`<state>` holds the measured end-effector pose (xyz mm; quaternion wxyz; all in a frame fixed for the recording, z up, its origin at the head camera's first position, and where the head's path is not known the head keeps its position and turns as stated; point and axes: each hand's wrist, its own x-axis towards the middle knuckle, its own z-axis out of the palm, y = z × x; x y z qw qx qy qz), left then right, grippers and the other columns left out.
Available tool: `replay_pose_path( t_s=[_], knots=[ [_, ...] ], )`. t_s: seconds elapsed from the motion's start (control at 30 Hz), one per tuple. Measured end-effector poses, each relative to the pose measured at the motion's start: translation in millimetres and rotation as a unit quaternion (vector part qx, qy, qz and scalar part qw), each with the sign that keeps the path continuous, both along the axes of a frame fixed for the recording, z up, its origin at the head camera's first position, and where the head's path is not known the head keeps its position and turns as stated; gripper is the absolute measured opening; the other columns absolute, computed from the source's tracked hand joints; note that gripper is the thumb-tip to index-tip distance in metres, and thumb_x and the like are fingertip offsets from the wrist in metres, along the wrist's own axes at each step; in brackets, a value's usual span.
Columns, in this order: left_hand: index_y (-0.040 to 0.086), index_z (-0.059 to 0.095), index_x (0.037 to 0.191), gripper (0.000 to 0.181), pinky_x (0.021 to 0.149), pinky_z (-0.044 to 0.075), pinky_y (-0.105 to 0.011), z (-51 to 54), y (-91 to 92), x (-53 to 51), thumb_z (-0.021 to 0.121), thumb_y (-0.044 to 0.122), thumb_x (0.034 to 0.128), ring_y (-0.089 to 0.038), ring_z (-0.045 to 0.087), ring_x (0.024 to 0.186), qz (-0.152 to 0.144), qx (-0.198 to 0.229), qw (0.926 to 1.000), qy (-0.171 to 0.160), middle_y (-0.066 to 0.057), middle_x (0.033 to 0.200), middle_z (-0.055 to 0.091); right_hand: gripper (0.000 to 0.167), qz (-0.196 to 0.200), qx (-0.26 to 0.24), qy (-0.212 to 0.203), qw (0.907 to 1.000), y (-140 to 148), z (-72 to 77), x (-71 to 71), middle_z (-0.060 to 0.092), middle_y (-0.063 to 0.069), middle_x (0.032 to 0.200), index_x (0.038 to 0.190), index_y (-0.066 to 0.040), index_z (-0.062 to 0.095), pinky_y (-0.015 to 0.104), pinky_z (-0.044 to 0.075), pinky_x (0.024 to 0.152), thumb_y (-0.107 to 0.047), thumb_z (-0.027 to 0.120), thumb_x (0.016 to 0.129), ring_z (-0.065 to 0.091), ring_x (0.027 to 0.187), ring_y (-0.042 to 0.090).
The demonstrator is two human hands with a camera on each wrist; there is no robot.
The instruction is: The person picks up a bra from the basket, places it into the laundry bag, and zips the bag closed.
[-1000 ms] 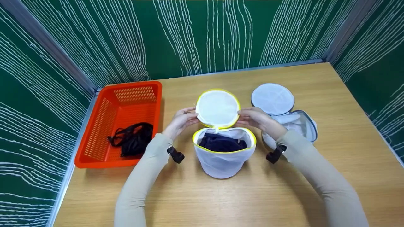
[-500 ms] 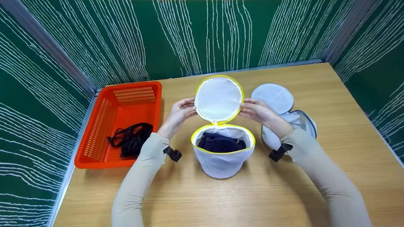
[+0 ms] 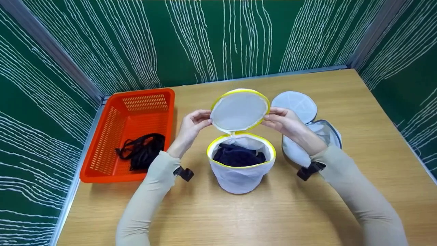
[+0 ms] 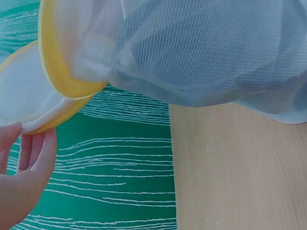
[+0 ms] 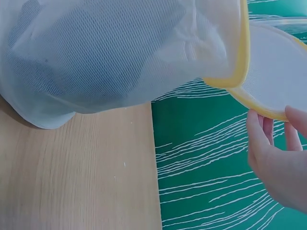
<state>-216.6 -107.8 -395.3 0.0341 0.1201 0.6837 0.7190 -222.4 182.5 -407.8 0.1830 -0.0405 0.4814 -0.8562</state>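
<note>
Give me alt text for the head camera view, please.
A person's left hand and right hand hold up the round lid of a yellow-rimmed white mesh bag containing dark fabric. On the left, an orange basket holds a black corded item; on the right lies another open mesh bag.

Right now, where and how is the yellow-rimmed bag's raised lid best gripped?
I'd take the lid by its yellow rim, at the left and right edges, coming in from both sides, where the left hand and right hand pinch it. It is a tilted disc, joined to the bag at its lower edge, so the sides seem easiest.
</note>
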Motion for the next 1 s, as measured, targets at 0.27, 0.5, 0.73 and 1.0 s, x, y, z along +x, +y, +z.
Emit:
replay_pose_path(
  t_s=[0.27,0.5,0.73,1.0],
  knots=[
    [-0.018,0.055,0.097,0.022,0.079,0.048,-0.025,-2.5,1.2,14.6,0.058,-0.012,0.0761,-0.008,0.059,0.082,0.026,-0.013,0.9975,0.064,-0.012,0.093,0.062,0.024,-0.003,0.016,0.031,0.9994,4,1.0,13.0,0.064,0.007,0.088,0.087,-0.007,0.068,0.028,0.047,0.083,0.01,0.051,0.083,0.061,0.087,0.017],
    [-0.016,0.058,0.09,0.015,0.08,0.049,-0.028,-5.2,2.9,26.9,0.058,-0.013,0.0753,-0.015,0.06,0.085,0.026,-0.003,0.9941,0.105,-0.014,0.089,0.06,0.028,-0.002,0.043,0.06,0.9972,7,-1.5,21.7,0.064,0.006,0.09,0.087,-0.007,0.067,0.027,0.047,0.082,0.013,0.049,0.083,0.061,0.087,0.017],
    [-0.016,0.06,0.089,0.014,0.081,0.048,-0.029,-7.4,3.1,37.6,0.058,-0.014,0.076,-0.016,0.057,0.085,0.022,-0.028,0.9857,0.165,-0.01,0.088,0.057,0.022,-0.014,0.15,0.125,0.9806,8,-7.4,27.4,0.065,0.001,0.091,0.085,-0.012,0.068,0.024,0.048,0.081,0.006,0.059,0.079,0.06,0.087,0.013],
    [-0.013,0.062,0.085,0.012,0.083,0.047,-0.033,-1.8,3.3,55.4,0.056,-0.017,0.0752,-0.026,0.056,0.086,0.031,-0.074,0.9734,0.214,-0.012,0.086,0.058,0.017,-0.013,0.225,0.2,0.9536,11,-11.0,35.4,0.064,0.002,0.098,0.095,0.003,0.064,0.024,0.047,0.081,-0.002,0.063,0.079,0.058,0.097,0.016]
  ],
)
